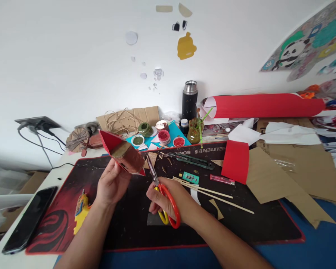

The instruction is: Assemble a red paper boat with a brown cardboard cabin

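Scissors (155, 176) sit clamped in my right grip (168, 198), my fingers wrapped round one red handle and one yellow, the metal blades pointing away from me, just right of the boxy piece (128, 158) that my left grip (113, 185) has closed on. I hold that piece up above the dark mat (123, 224) on the desk (56, 177), thumb and fingers pressed to its near left end. Its long side is reddish brown and looks rough and unevenly coloured; the face above is tan going to olive, and the edges are angled. A red sheet (109, 141) covers its left end, rising to a point over my left grip, and a small red corner shows under the far right end. Beyond my left grip stand paint pots (164, 138), beyond my right grip lies a green utility knife (189, 160), and just right of it are thin wooden sticks (212, 192).
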A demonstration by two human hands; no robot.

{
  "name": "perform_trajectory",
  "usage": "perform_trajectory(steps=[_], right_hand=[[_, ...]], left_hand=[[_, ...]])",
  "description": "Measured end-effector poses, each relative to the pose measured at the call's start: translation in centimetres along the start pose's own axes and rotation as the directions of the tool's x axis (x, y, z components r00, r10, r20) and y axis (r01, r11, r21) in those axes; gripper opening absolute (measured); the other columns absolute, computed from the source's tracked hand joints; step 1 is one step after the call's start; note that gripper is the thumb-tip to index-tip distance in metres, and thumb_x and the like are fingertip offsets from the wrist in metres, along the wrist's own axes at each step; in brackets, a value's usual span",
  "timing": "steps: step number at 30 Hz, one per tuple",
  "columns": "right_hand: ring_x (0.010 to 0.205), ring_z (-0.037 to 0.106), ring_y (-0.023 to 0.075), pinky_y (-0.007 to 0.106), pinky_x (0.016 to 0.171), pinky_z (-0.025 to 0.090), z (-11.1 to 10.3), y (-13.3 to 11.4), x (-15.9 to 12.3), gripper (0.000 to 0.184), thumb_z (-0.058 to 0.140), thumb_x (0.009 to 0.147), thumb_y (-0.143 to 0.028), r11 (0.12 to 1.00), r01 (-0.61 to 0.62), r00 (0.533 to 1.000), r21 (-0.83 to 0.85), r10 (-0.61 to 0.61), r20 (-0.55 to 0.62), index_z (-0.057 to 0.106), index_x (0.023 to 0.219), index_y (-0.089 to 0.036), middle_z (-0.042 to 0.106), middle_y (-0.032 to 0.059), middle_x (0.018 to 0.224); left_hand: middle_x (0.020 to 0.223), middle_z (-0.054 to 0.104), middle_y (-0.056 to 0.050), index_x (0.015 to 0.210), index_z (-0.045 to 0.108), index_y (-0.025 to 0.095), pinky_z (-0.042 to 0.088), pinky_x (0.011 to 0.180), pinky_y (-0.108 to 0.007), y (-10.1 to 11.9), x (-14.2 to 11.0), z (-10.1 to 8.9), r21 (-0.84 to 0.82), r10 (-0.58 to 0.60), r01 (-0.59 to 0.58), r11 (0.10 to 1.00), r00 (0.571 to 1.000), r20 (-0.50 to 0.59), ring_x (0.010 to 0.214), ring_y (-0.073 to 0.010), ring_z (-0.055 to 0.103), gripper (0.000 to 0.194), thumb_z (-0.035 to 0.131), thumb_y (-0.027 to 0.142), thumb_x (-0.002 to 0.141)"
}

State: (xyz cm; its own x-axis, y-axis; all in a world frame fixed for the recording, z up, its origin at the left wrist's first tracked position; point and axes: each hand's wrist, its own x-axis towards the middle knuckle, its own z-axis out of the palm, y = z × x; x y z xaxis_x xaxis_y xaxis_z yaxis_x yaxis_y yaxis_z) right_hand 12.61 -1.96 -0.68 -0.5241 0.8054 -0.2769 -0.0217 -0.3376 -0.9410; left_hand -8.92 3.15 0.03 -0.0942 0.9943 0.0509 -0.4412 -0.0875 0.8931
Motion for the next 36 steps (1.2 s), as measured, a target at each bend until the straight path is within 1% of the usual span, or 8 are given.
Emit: perform_trajectory(steps=[3, 7, 10, 14, 19, 25, 29, 36], right_hand=[[0.077, 0.077, 0.0217, 0.031, 0.073, 0.06, -0.05, -0.05, -0.06, 0.061, 0.075, 0.088, -0.082, 1.0, 0.019, 1.0, -0.004, -0.019, 0.017, 0.064, 0.097, -0.022, 0.076, 0.0033, 0.081], [0.06, 0.07, 0.017, 0.026, 0.056, 0.053, -0.04, -0.17, -0.08, 0.059, 0.069, 0.094, -0.08, 0.998, -0.05, 0.999, -0.045, 0.051, 0.013, 0.061, 0.099, -0.023, 0.071, 0.0008, 0.075], [0.05, 0.063, 0.0132, 0.022, 0.046, 0.046, -0.07, -0.34, -0.12, 0.053, 0.065, 0.099, -0.075, 0.995, -0.053, 0.999, -0.09, 0.053, 0.0, 0.061, 0.101, -0.023, 0.069, -0.0013, 0.074], [0.048, 0.061, 0.0116, 0.02, 0.046, 0.046, -0.05, -0.67, -0.29, 0.046, 0.062, 0.105, -0.068, 0.989, -0.047, 0.999, -0.14, 0.044, -0.022, 0.059, 0.098, -0.023, 0.065, -0.003, 0.07], [0.045, 0.061, 0.0119, 0.02, 0.046, 0.046, -0.17, -0.99, -0.53, 0.047, 0.056, 0.108, -0.067, 0.984, -0.041, 0.999, -0.171, 0.037, -0.028, 0.056, 0.093, -0.023, 0.062, -0.0044, 0.063], [0.04, 0.057, 0.012, 0.02, 0.042, 0.041, -0.38, -1.01, -0.44, 0.047, 0.056, 0.109, -0.065, 0.971, -0.081, 0.995, -0.224, 0.067, -0.067, 0.053, 0.086, -0.023, 0.055, -0.0062, 0.051], [0.039, 0.055, 0.0126, 0.021, 0.041, 0.042, -0.29, -0.99, -0.32, 0.044, 0.059, 0.108, -0.06, 0.971, -0.096, 0.993, -0.22, 0.08, -0.081, 0.052, 0.085, -0.024, 0.054, -0.0068, 0.049], [0.035, 0.052, 0.0122, 0.023, 0.038, 0.039, -0.19, -0.53, -0.11, 0.049, 0.065, 0.103, -0.066, 0.974, -0.139, 0.987, -0.176, 0.121, -0.11, 0.051, 0.081, -0.025, 0.053, -0.0068, 0.049]], left_hand=[[0.121, 0.083, -0.012, 0.112, 0.083, 0.023, 0.059, 0.11, -0.054, -0.16, 0.06, -0.33, 0.021, 0.018, -0.018, 1.0, 1.0, 0.001, 0.117, -0.0347, 0.077, 0.044, 0.095, 0.049, 0.078], [0.116, 0.084, -0.009, 0.11, 0.083, 0.025, 0.062, 0.103, -0.05, -0.43, 0.01, -0.41, 0.05, 0.032, -0.031, 0.998, 0.999, -0.005, 0.108, -0.0312, 0.079, 0.041, 0.095, 0.049, 0.078], [0.116, 0.085, -0.008, 0.111, 0.084, 0.026, 0.064, 0.099, -0.047, -0.62, -0.1, -0.19, 0.07, 0.04, -0.039, 0.997, 0.999, -0.014, 0.106, -0.0294, 0.078, 0.043, 0.096, 0.049, 0.077], [0.114, 0.085, -0.008, 0.111, 0.084, 0.025, 0.064, 0.097, -0.043, -0.83, -0.25, -0.11, 0.095, 0.045, -0.045, 0.995, 0.999, -0.006, 0.106, -0.0285, 0.078, 0.044, 0.096, 0.048, 0.076], [0.115, 0.085, -0.008, 0.113, 0.085, 0.027, 0.064, 0.096, -0.044, -0.92, -0.35, -0.28, 0.118, 0.043, -0.045, 0.992, 0.999, 0.021, 0.106, -0.0293, 0.078, 0.04, 0.095, 0.046, 0.079], [0.122, 0.083, -0.01, 0.117, 0.084, 0.025, 0.062, 0.1, -0.044, -0.81, -0.4, -0.01, 0.148, 0.051, -0.057, 0.987, 0.998, 0.046, 0.115, -0.0311, 0.077, 0.043, 0.094, 0.046, 0.081], [0.125, 0.083, -0.011, 0.116, 0.084, 0.025, 0.061, 0.101, -0.045, -0.7, -0.46, 0.21, 0.149, 0.048, -0.056, 0.987, 0.997, 0.055, 0.118, -0.0324, 0.076, 0.041, 0.093, 0.045, 0.082], [0.125, 0.082, -0.013, 0.118, 0.081, 0.024, 0.061, 0.104, -0.046, -0.53, -0.53, 0.54, 0.123, 0.048, -0.052, 0.991, 0.998, 0.033, 0.12, -0.0334, 0.076, 0.047, 0.096, 0.045, 0.079]])
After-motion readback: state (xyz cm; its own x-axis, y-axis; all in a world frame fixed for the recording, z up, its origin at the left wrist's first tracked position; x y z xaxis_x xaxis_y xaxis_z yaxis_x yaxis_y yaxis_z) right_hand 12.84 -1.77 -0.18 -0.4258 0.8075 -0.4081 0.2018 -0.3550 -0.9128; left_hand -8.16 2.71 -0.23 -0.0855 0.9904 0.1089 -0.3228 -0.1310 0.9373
